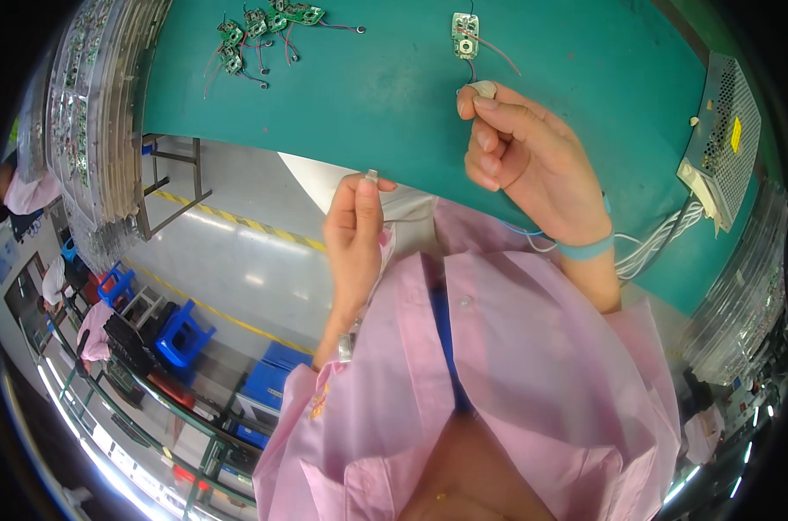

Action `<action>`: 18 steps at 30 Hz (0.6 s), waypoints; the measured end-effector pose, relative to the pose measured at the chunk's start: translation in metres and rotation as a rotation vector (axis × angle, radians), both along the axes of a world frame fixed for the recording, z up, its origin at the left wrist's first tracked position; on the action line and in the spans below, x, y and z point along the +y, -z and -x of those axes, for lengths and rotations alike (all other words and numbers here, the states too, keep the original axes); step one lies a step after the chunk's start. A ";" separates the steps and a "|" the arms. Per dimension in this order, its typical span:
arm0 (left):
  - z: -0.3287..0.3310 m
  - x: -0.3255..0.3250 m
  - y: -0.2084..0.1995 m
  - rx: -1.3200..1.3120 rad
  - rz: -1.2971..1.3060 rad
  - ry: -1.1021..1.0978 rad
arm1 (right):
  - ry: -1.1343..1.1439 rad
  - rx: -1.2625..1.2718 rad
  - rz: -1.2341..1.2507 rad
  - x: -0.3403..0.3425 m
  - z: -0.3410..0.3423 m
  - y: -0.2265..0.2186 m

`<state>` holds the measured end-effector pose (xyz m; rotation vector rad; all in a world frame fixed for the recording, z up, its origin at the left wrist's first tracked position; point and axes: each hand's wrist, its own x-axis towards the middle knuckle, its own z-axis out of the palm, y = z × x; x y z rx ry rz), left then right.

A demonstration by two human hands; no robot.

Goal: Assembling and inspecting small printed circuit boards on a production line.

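My left hand (356, 221) is at the front edge of the green mat, closed in a pinch. A small silvery-white piece (372, 175) shows at its thumb tip; its kind is unclear. My right hand (533, 156) is raised over the mat, thumb and forefinger pressed together at a small whitish piece (482, 89), too small to name. Just beyond those fingertips lies a small green and white circuit board (465, 36) with thin red and dark wires. One wire runs from the board toward my right fingers; whether they touch it is hidden.
Several wired circuit boards (255, 24) lie at the far left of the green mat (368, 95). Stacked clear trays (99, 113) rise at the left edge. On the right stand a perforated metal box (728, 130) and white cables (663, 239). A blue strap (587, 250) circles my right wrist.
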<state>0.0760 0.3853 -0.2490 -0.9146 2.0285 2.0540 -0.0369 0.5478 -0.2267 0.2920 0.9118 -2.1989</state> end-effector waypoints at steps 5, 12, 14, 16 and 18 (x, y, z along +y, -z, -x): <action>0.001 -0.001 0.000 -0.026 -0.094 0.019 | -0.002 -0.003 -0.008 -0.001 0.001 0.001; 0.000 0.002 0.003 0.009 -0.082 0.055 | -0.010 0.010 0.010 -0.002 0.001 0.003; 0.000 0.004 0.005 0.022 -0.063 0.052 | -0.011 0.014 0.007 -0.001 0.001 0.003; 0.000 0.006 0.006 0.043 -0.021 0.052 | -0.005 0.017 0.005 -0.001 0.000 0.002; -0.001 0.006 0.006 0.059 -0.001 0.053 | -0.002 0.024 0.004 -0.001 0.000 0.001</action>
